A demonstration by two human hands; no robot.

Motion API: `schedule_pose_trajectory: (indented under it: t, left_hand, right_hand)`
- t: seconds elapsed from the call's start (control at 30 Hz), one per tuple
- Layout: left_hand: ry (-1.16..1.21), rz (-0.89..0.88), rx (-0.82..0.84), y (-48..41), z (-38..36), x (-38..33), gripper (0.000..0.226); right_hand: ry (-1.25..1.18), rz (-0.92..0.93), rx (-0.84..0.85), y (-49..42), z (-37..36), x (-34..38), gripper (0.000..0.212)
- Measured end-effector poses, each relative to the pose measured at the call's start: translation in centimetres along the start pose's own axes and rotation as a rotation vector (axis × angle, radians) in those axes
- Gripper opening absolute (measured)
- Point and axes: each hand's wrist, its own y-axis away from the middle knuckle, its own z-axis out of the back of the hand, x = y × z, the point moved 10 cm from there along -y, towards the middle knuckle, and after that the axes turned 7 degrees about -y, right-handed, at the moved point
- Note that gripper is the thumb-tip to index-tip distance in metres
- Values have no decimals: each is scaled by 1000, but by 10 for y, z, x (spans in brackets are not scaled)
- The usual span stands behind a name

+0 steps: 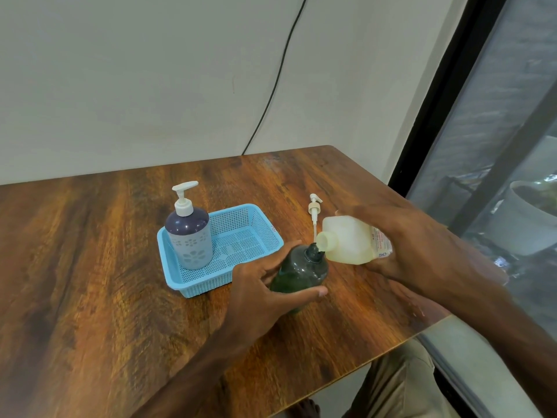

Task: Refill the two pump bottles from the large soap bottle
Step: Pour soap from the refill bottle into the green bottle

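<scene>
Right hand (416, 245) grips tilted soap bottle (349, 242) mid-body; left (265, 285) clasps green bottle (301, 273). Likely slippery, squeezable.

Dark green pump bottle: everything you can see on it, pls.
The dark green bottle looks like translucent plastic, round-shouldered with a narrow dark neck. No pump is on it; the neck is open. It stands roughly upright on the wooden table, right of the blue basket. The left hand grips its body, thumb across the front. The tilted large soap bottle, held by the right hand, has its mouth at the neck.
</scene>
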Motion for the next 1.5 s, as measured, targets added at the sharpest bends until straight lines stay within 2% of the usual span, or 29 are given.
schedule_pose_trajectory:
  t: [1.5]
  left_hand:
    - [20, 18, 8, 0, -1, 3, 72]
  right_hand:
    - [20, 8, 23, -3, -4, -2, 75]
